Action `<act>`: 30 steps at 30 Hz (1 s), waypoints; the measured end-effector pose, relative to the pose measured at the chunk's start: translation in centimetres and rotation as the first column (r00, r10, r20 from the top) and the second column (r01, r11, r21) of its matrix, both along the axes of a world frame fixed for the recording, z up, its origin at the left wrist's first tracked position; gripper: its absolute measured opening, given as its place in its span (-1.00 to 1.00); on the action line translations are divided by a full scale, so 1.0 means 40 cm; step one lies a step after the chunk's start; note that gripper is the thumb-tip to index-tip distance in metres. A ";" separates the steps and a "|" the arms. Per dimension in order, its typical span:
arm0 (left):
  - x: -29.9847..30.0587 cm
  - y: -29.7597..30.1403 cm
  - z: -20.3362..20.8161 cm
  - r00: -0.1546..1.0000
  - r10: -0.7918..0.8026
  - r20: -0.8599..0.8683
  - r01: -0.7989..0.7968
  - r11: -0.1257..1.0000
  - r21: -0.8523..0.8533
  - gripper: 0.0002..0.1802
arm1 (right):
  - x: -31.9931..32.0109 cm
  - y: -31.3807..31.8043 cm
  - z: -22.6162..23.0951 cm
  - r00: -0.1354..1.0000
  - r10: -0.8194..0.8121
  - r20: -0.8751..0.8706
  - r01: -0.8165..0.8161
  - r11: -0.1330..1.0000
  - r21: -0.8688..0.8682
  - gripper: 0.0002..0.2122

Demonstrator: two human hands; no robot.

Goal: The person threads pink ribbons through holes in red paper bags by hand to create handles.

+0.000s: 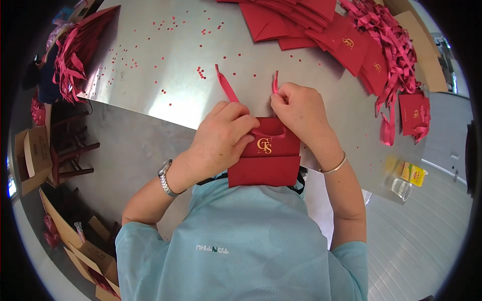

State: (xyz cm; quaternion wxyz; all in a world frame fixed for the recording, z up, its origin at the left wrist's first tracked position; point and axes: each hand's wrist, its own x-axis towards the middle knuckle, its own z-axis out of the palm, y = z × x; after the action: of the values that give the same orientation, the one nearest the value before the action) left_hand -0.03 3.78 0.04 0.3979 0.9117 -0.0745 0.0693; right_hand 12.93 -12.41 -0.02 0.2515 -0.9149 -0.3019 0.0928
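A small red paper bag [268,170] with a gold emblem rests against my body at the near table edge. My left hand [221,133] is closed at the bag's upper left, fingertips bent over its top edge. From above that hand a pink ribbon [228,89] sticks out, its tip pointing away from me. My right hand [304,110] is curled in a pinch at the bag's upper right, with another pink ribbon end [275,83] rising from its thumb and finger. Part of the ribbon is hidden by my fingers.
Flat red bags [286,25] lie fanned at the far side, beside a heap of pink ribbons [386,50]. Finished-looking bags with ribbons [80,60] stand far left. Small red paper dots dot the metal table [175,50]. A clear glass [401,189] stands near the right edge.
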 end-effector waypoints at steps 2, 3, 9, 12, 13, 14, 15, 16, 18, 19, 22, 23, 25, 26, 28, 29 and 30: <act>0.000 -0.005 -0.012 0.999 -0.004 0.044 0.002 0.998 0.063 -0.76 | -0.005 -0.001 -0.006 1.000 -0.006 0.005 0.006 1.000 0.022 -0.81; 0.002 -0.005 -0.012 0.999 -0.005 0.040 0.003 0.998 0.062 -0.76 | -0.006 -0.002 -0.010 1.000 -0.015 0.015 0.014 0.999 0.045 -0.81; 0.015 -0.017 -0.001 1.000 0.021 -0.011 -0.020 0.998 0.064 -0.79 | -0.001 -0.002 -0.035 0.981 -0.137 0.137 0.122 0.986 0.118 -0.79; 0.012 -0.040 -0.007 0.995 0.102 -0.006 -0.102 0.995 0.002 -0.81 | -0.007 0.005 -0.047 0.959 -0.231 0.165 0.210 0.968 0.137 -0.82; 0.010 -0.046 -0.010 0.983 0.179 -0.039 -0.182 0.978 -0.098 -0.83 | -0.009 0.008 -0.048 0.959 -0.233 0.164 0.212 0.968 0.137 -0.82; 0.006 -0.050 -0.013 0.964 0.252 -0.081 -0.263 0.945 -0.194 -0.84 | -0.012 0.011 -0.050 0.951 -0.239 0.196 0.218 0.968 0.121 -0.82; 0.004 -0.052 -0.013 0.965 0.250 -0.082 -0.261 0.946 -0.194 -0.84 | -0.013 0.011 -0.051 0.942 -0.244 0.230 0.225 0.969 0.105 -0.82; 0.002 -0.054 -0.013 0.960 0.266 -0.085 -0.278 0.940 -0.197 -0.84 | -0.011 0.009 -0.052 0.942 -0.246 0.230 0.227 0.968 0.105 -0.82; 0.000 -0.047 -0.023 0.956 0.280 -0.088 -0.292 0.935 -0.200 -0.83 | -0.008 0.010 -0.057 0.929 -0.288 0.233 0.252 0.952 0.173 -0.80; 0.000 -0.036 -0.037 0.956 0.272 -0.107 -0.292 0.910 -0.296 -0.81 | -0.007 0.005 -0.052 0.928 -0.290 0.235 0.253 0.952 0.174 -0.80; 0.018 0.029 -0.040 0.970 0.191 -0.153 -0.240 0.861 -0.448 -0.72 | -0.016 -0.007 -0.037 0.964 -0.259 0.069 0.240 0.950 0.201 -0.81; 0.028 0.043 -0.024 0.984 0.116 -0.137 -0.158 0.920 -0.357 -0.72 | -0.026 -0.009 -0.029 0.944 -0.308 0.119 0.260 0.916 0.306 -0.82; 0.035 0.065 -0.008 0.990 0.067 -0.126 -0.097 0.965 -0.244 -0.71 | -0.059 -0.023 -0.024 0.927 -0.243 0.287 0.118 0.913 0.391 -0.75; 0.045 0.070 0.005 0.998 0.003 -0.057 -0.011 0.989 -0.145 -0.70 | -0.083 -0.028 -0.016 0.916 -0.116 0.384 -0.038 0.928 0.371 -0.72; 0.044 0.081 0.024 0.997 -0.070 0.018 0.070 0.997 0.018 -0.70 | -0.151 -0.029 0.009 0.874 0.127 0.470 -0.282 0.919 0.276 -0.68; 0.055 0.090 0.021 0.983 -0.175 -0.047 0.178 0.983 0.052 -0.74 | -0.178 -0.029 0.016 0.848 0.242 0.471 -0.375 0.902 0.213 -0.66; 0.057 0.083 -0.009 0.983 -0.178 0.039 0.174 0.981 0.088 -0.75 | -0.188 -0.029 0.006 0.847 0.323 0.421 -0.415 0.898 0.145 -0.67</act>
State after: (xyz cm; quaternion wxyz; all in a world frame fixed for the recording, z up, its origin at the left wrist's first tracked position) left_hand 2.25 7.12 -0.30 0.3619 0.9157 -0.1670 0.0518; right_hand 5.42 -13.58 0.22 0.2684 -0.8036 -0.5254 -0.0783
